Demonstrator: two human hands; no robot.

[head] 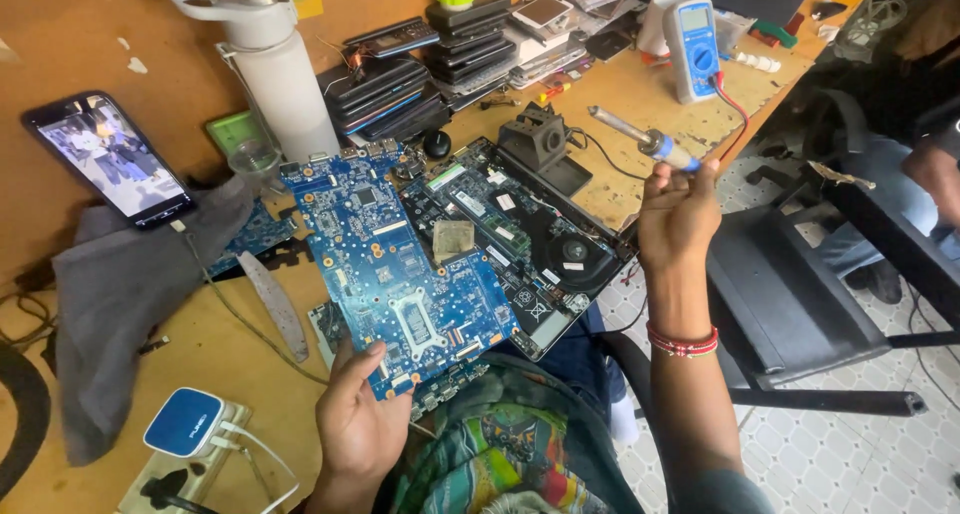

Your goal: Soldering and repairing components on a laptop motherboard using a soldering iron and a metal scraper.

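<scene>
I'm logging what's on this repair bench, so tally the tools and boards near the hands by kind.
Blue circuit boards held in left hand: 1
Soldering irons held in right hand: 1
Opened laptop bases: 1
Blue multimeters: 1
Lit phones: 1
Total: 5

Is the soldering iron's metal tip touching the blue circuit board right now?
Apart. The head view shows the soldering iron raised in the right hand, far from the blue circuit board.

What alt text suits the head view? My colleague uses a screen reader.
A person's left hand grips a blue laptop motherboard over an opened laptop chassis, while the right hand raises a soldering iron above a cluttered wooden workbench.
</scene>
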